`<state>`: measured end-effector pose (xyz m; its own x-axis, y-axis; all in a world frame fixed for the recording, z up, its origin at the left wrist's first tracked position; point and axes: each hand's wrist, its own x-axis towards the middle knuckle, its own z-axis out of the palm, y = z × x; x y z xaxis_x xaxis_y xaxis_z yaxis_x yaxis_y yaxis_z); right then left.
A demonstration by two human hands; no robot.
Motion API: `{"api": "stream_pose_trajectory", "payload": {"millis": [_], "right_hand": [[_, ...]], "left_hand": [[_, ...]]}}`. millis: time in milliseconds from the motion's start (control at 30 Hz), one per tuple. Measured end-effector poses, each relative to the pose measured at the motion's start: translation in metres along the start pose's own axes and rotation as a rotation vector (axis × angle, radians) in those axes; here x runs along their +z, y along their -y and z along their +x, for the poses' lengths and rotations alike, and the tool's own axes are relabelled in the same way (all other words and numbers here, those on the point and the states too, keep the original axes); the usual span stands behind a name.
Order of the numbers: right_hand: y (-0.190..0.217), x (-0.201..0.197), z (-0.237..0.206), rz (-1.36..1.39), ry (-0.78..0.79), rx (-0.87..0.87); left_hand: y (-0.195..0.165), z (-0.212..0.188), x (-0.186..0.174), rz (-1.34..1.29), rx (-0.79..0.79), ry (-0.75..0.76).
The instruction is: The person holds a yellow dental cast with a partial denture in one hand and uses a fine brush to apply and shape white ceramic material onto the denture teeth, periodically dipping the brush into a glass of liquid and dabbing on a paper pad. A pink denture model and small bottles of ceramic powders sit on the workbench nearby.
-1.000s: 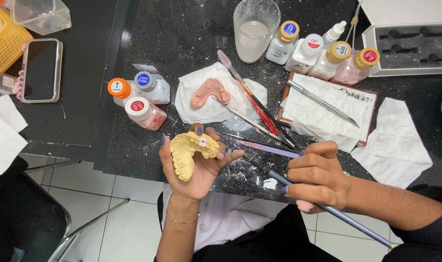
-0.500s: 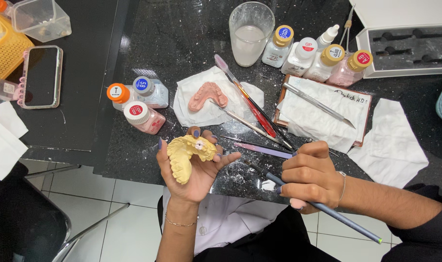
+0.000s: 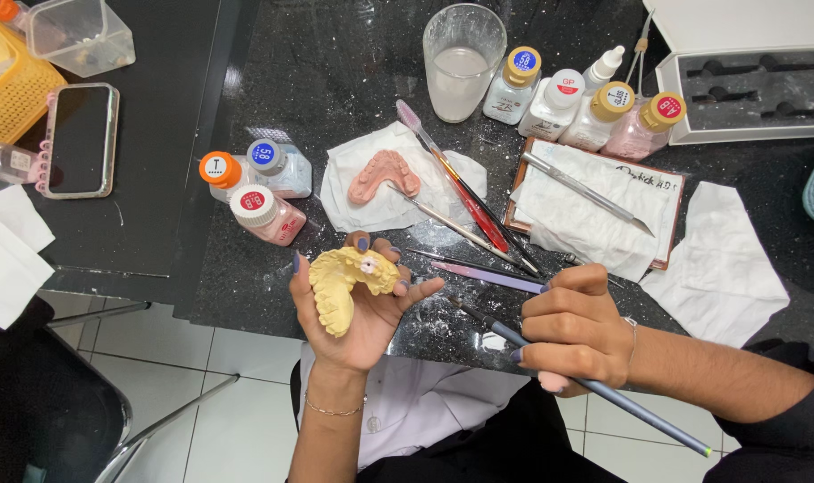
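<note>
Two hands engaged: left hand (image 3: 358, 313) fingers curl loosely beneath a yellow dental cast (image 3: 344, 282), palm up past the counter's near edge — a slip drops it. Right hand (image 3: 572, 326) pinches a brush (image 3: 595, 385); glass of cloudy liquid (image 3: 462, 61) stands far.

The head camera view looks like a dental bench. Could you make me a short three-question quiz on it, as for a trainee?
1. True or false: the left hand cradles a yellow dental cast in its palm.
2. What does the right hand hold? A) a scalpel B) a thin grey brush C) a bottle
3. Fill in: the pink denture piece lies on a white ____ on the black speckled counter.

Key
1. True.
2. B; its tip points toward the cast, not touching it.
3. Tissue.
</note>
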<state>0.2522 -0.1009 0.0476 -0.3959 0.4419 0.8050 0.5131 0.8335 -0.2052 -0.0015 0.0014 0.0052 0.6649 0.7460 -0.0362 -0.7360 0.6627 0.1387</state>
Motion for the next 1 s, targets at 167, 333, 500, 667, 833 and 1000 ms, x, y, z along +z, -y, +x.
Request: {"api": "stream_pose_trajectory", "payload": {"millis": [167,333,500,667,833,1000], "right_hand": [[0.0000,0.0019,-0.0022,-0.021,-0.039,-0.007],[-0.0001,0.0011,-0.0039,-0.032,-0.034,-0.004],[0.0002,0.0002,-0.0042,-0.034,-0.010,0.008],[-0.0002,-0.0006,-0.0046,-0.036,0.002,0.008],[-0.0009,0.0012,-0.0048,-0.014,0.004,0.025],[-0.0002,0.0008,-0.0030,-0.037,0.006,0.010]], "left_hand": [[-0.0010,0.0018,-0.0007,-0.003,-0.022,0.000],[-0.0007,0.0016,-0.0008,-0.005,-0.028,-0.019],[-0.0003,0.0016,-0.0008,-0.024,-0.029,-0.001],[0.0005,0.0009,-0.0019,-0.025,-0.032,-0.010],[0.0012,-0.0014,-0.0016,-0.020,-0.023,-0.008],[0.0006,0.0024,-0.0016,-0.008,-0.018,0.024]]}}
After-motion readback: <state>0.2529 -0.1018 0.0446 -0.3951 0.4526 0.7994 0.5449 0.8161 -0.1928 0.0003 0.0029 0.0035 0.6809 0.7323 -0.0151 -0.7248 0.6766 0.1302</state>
